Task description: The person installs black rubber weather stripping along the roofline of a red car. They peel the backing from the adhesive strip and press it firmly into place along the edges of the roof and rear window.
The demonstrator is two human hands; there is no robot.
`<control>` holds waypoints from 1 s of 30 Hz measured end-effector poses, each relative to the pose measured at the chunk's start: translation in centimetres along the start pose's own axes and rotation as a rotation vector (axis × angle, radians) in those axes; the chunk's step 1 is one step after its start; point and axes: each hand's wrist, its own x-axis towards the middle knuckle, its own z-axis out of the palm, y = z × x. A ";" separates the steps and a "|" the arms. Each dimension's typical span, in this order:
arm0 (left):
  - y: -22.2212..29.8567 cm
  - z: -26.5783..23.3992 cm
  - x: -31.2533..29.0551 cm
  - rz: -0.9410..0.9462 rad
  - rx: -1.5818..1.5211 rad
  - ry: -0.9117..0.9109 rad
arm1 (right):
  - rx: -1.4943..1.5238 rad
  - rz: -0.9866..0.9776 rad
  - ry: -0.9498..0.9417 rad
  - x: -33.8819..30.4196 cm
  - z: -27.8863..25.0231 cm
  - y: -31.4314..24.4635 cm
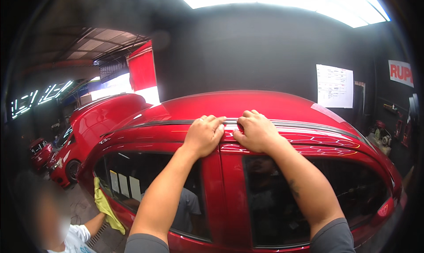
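Observation:
A glossy red car (238,104) stands right in front of me, its side windows facing me. Along the roof edge runs a thin black roof trim strip (168,123). Above the door pillar, my left hand (204,136) has its fingers bent over the strip, with the thumb tucked close. Just to its right, my right hand (256,131) curls its fingers and thumb at the same strip, leaving a small dark gap between them. The fingertips and whatever lies under them are partly hidden.
At the lower left another person's hand (100,217) holds a yellow-green cloth (107,204) against the car's side. Behind stands another red car (66,164). White sheets (335,86) hang on the dark wall (238,54). A machine (380,137) stands at the right.

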 end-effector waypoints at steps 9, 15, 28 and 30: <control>-0.1 -0.1 0.4 0.031 -0.014 0.044 | -0.053 0.096 0.135 1.0 1.0 -3.1; -1.6 0.3 1.4 0.078 -0.014 -0.032 | 0.019 0.018 0.216 0.7 1.8 -1.7; -7.5 -3.3 -3.9 0.077 0.029 0.180 | -0.197 0.186 0.163 -1.3 -0.8 -1.1; -7.4 -3.1 -3.8 0.004 -0.016 0.212 | -0.220 0.174 0.138 -1.1 -0.6 -1.6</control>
